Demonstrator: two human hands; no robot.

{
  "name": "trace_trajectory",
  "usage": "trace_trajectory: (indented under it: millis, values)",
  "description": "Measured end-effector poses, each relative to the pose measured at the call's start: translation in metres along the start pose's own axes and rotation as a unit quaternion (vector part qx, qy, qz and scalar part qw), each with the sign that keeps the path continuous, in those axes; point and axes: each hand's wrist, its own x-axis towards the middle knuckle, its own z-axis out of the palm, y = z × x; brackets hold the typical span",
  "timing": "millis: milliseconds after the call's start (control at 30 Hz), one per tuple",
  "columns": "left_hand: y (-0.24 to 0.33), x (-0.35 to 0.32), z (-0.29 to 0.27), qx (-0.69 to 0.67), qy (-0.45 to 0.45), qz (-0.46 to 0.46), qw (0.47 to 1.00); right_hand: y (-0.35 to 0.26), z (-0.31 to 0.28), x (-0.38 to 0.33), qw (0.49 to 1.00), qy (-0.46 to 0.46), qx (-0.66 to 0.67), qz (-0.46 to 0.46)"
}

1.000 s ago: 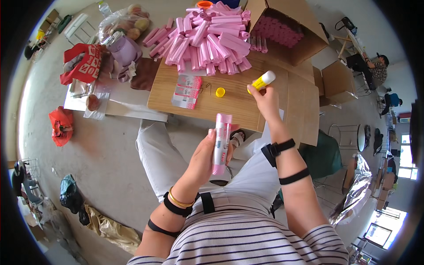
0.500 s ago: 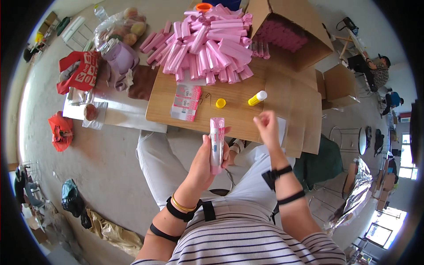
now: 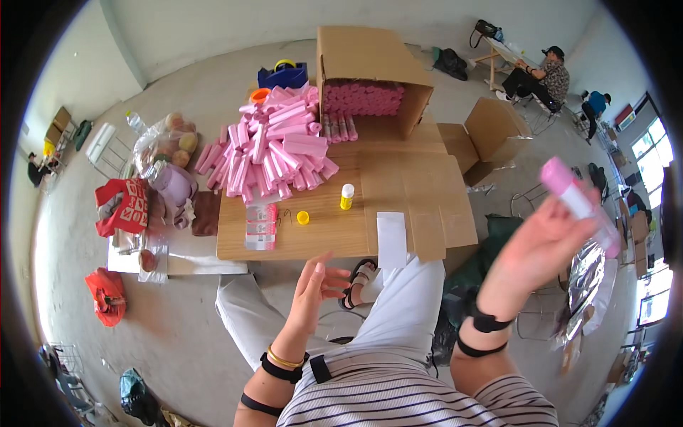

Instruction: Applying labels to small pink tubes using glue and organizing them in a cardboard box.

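Note:
My right hand is raised at the right, away from the table, its fingers closed around a pink roll with a white band around it. Over my lap, just short of the table's front edge, my left hand holds nothing and its fingers are apart. On the wooden table stands a yellow glue stick, with a yellow cap lying to its left. Pink-and-white printed labels lie farther left. A white paper strip lies at the front edge.
A heap of pink rolls covers the table's far left. Behind it are a blue tape dispenser and a cardboard box packed with rolls. Another open box stands beyond the right side. Bags and a lilac jug sit at left.
The pink roll has passed from my left hand to my right, which has swung out to the right with it. My left hand has let go and opened. The view has shifted.

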Motion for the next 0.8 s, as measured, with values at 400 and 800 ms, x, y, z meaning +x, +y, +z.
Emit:
trace_trajectory:
  millis: [400,800]
  values:
    - [-0.022,-0.006,-0.025,-0.036,0.085,-0.05,0.994,0.044,0.094,-0.052,0.856,-0.348,0.303,0.233]
    - [-0.067,0.017,-0.076,-0.024,0.128,-0.15,0.98,0.263,0.236,0.066,0.806,-0.367,0.177,0.429]
